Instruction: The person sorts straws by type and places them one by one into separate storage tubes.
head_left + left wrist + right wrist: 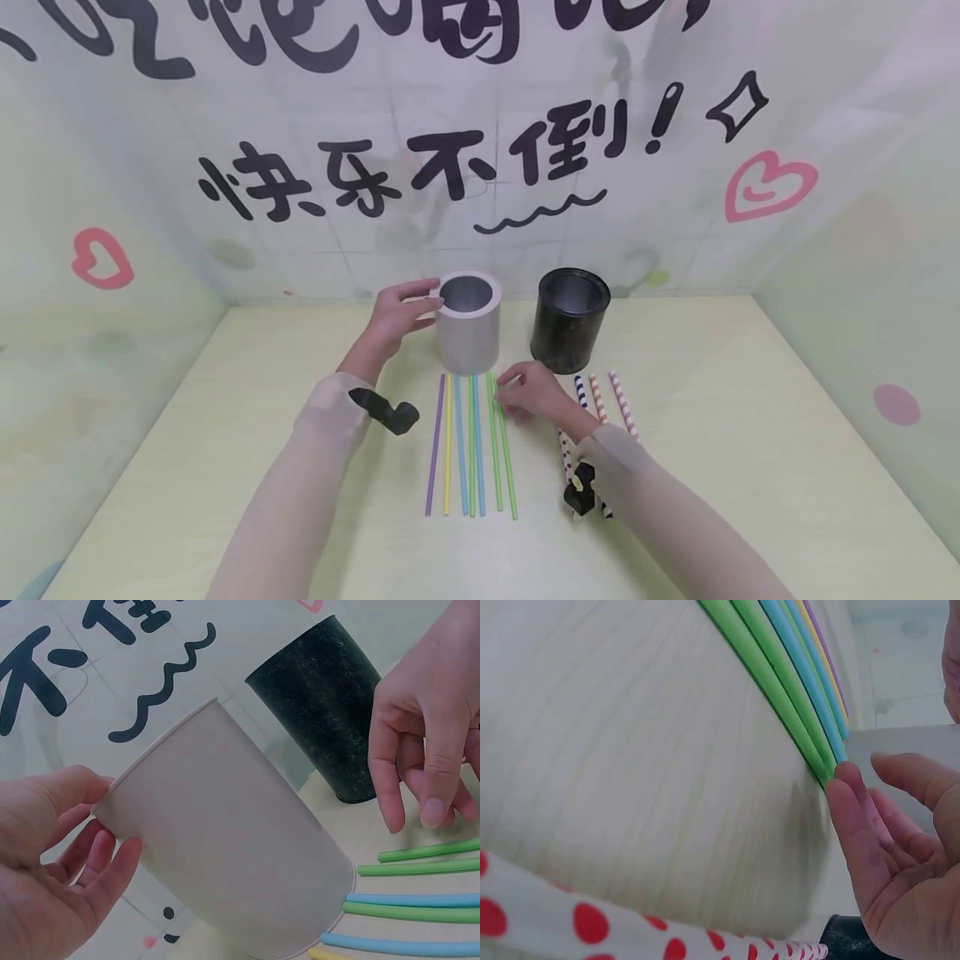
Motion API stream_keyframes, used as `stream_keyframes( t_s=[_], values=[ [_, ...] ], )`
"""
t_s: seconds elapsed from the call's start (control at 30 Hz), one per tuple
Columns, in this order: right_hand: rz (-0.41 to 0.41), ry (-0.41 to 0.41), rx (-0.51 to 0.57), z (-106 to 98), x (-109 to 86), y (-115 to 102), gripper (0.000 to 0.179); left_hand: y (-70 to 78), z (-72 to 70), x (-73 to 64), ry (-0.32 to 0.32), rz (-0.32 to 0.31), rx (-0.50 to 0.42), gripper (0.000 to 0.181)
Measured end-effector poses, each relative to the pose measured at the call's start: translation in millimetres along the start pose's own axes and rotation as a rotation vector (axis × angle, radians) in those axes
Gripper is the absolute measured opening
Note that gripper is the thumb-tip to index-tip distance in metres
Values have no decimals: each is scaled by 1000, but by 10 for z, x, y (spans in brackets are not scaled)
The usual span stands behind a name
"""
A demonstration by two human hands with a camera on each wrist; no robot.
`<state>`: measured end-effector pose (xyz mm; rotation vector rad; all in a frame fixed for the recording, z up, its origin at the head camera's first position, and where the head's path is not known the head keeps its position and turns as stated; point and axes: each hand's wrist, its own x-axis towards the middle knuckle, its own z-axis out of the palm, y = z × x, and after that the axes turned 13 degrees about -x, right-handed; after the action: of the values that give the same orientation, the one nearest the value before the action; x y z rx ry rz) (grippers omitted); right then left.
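A white cylindrical container (468,333) stands upright at the back of the table. My left hand (402,315) holds its left rim with thumb and fingers, seen closer in the left wrist view, where the container (232,840) looks tilted by the camera angle. My right hand (534,392) hovers by the upper ends of the green straws (504,450), fingers loosely bent and thumb apart. Nothing shows between those fingers in the right wrist view, where fingertips (846,780) are close to the green straw ends; whether they touch is unclear.
Plain purple (435,450), yellow (447,450) and blue straws (460,442) lie beside the green ones. A black cylindrical container (570,329) stands right of the white one. Patterned straws (622,404) lie partly under the right forearm. A printed sheet (450,233) hangs behind the table.
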<state>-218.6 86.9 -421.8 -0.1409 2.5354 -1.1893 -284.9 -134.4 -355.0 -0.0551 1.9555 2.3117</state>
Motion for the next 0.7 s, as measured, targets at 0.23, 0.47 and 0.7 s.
stream_keyframes(
  t_s=[0.23, 0.47, 0.7],
  values=[
    [103, 34, -10, 39, 49, -21, 25, -1, 6, -1, 2, -5, -4, 44],
    [145, 44, -3, 94, 67, 8, 28, 12, 13, -9, 1, -7, -4, 44],
    [157, 60, 38, 116, 54, 26, 29, 19, 17, -12, 8, -16, 4, 45]
  ],
)
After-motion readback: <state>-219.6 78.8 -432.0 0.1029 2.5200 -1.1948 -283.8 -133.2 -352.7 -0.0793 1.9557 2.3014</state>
